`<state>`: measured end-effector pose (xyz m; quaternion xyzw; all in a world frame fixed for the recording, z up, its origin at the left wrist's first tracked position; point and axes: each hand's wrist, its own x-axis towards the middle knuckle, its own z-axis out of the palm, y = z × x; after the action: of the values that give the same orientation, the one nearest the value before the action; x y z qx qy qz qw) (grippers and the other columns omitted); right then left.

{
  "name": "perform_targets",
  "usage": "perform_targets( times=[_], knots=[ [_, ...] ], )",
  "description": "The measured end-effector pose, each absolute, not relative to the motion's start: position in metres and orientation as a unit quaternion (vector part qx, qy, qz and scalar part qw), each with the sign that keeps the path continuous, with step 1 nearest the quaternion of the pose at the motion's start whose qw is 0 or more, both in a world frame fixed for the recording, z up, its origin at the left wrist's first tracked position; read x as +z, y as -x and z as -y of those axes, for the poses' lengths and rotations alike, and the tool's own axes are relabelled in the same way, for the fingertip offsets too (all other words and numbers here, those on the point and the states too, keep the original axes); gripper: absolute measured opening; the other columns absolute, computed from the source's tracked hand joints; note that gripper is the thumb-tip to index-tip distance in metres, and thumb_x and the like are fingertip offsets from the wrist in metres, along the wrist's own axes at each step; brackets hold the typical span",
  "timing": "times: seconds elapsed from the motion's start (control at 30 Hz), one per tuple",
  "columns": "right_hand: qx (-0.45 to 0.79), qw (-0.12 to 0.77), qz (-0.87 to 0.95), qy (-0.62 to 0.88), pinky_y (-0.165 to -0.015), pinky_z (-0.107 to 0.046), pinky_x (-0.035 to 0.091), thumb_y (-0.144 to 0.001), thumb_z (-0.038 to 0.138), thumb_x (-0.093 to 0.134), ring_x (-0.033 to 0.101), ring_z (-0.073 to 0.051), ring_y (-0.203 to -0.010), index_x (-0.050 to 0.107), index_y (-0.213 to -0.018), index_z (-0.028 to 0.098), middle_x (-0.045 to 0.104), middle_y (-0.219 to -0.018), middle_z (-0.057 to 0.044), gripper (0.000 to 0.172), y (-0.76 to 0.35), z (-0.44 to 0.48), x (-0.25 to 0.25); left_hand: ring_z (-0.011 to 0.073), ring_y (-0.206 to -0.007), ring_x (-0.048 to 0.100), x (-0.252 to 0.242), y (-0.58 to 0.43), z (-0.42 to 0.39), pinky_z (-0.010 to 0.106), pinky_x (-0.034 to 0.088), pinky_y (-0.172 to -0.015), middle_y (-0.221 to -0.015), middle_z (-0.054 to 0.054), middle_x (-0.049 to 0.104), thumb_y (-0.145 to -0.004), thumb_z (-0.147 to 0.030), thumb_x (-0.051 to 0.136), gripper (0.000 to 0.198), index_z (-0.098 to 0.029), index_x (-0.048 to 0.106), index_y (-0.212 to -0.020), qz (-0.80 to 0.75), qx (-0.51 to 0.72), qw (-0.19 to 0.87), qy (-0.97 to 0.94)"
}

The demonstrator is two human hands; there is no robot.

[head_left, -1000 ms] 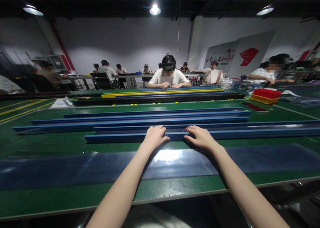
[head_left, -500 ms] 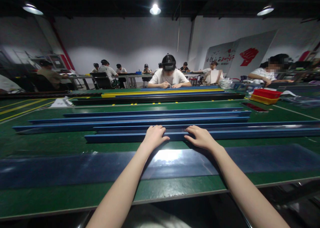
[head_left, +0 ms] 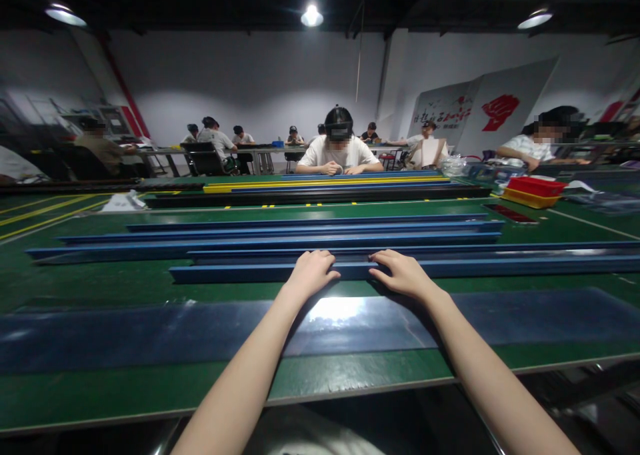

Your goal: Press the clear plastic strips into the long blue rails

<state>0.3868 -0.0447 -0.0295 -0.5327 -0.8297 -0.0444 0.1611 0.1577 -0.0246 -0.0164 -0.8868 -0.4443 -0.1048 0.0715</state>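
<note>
Both hands are at the nearest long blue channel strip (head_left: 270, 273), which lies across the green table. My left hand (head_left: 313, 272) grips it left of the middle, with the fingers over its top and the thumb on the near side. A short gap to the right, my right hand (head_left: 399, 270) holds the same strip in a like way. The fingertips of both hands dip behind the near edge and are partly hidden. Between my forearms and under them, a long flat clear bluish sheet (head_left: 175, 335) lies along the table's front and catches the lamp's glare.
Several more blue strips (head_left: 150, 239) lie just beyond. Farther off are black strips (head_left: 320, 196) and yellow strips (head_left: 220, 188). A phone (head_left: 510, 214) and a red bin (head_left: 537, 187) stand at the right. A co-worker (head_left: 337, 152) sits opposite; others sit behind.
</note>
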Motion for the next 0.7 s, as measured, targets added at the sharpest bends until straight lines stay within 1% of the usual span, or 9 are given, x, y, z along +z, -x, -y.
perform_targets(
  times=[0.17, 0.3, 0.47, 0.57, 0.7],
  knots=[
    [-0.042, 0.166, 0.831, 0.529, -0.085, -0.028, 0.042, -0.083, 0.039, 0.042, 0.054, -0.019, -0.104, 0.059, -0.107, 0.019, 0.060, -0.113, -0.006, 0.036, -0.386, 0.045, -0.029, 0.0190, -0.100, 0.054, -0.021, -0.158, 0.022, 0.028, 0.043, -0.084, -0.105, 0.005, 0.062, -0.082, -0.031, 0.050, 0.019, -0.017, 0.059, -0.092, 0.416, -0.110, 0.050, 0.901],
    [-0.043, 0.164, 0.831, 0.529, -0.084, -0.028, 0.042, -0.083, 0.038, 0.042, 0.053, -0.019, -0.104, 0.059, -0.107, 0.019, 0.060, -0.113, -0.007, 0.035, -0.386, 0.045, -0.028, 0.0186, -0.101, 0.053, -0.023, -0.158, 0.021, 0.028, 0.042, -0.086, -0.104, 0.006, 0.061, -0.083, -0.030, 0.049, 0.019, -0.018, 0.058, -0.093, 0.412, -0.110, 0.047, 0.903],
    [-0.062, 0.158, 0.832, 0.527, -0.076, -0.027, 0.041, -0.084, 0.037, 0.042, 0.055, -0.019, -0.093, 0.061, -0.096, 0.019, 0.062, -0.102, -0.008, 0.028, -0.378, 0.048, -0.025, 0.0192, -0.097, 0.054, -0.019, -0.157, 0.024, 0.029, 0.043, -0.081, -0.100, 0.005, 0.059, -0.083, -0.033, 0.048, 0.019, -0.018, 0.055, -0.093, 0.421, -0.098, 0.058, 0.900],
    [-0.083, 0.160, 0.837, 0.517, -0.073, -0.026, 0.039, -0.086, 0.037, 0.040, 0.054, -0.018, -0.088, 0.060, -0.091, 0.019, 0.061, -0.094, -0.007, 0.027, -0.372, 0.049, -0.025, 0.0199, -0.094, 0.053, -0.016, -0.157, 0.027, 0.029, 0.042, -0.078, -0.098, 0.006, 0.057, -0.080, -0.038, 0.053, 0.023, -0.018, 0.054, -0.091, 0.449, -0.111, 0.076, 0.884],
    [-0.099, 0.165, 0.840, 0.506, -0.069, -0.025, 0.038, -0.087, 0.035, 0.037, 0.053, -0.017, -0.083, 0.058, -0.088, 0.019, 0.060, -0.088, -0.006, 0.027, -0.368, 0.048, -0.026, 0.0203, -0.092, 0.052, -0.014, -0.156, 0.027, 0.029, 0.042, -0.074, -0.096, 0.005, 0.056, -0.076, -0.043, 0.057, 0.027, -0.019, 0.053, -0.085, 0.469, -0.115, 0.083, 0.872]
  ],
)
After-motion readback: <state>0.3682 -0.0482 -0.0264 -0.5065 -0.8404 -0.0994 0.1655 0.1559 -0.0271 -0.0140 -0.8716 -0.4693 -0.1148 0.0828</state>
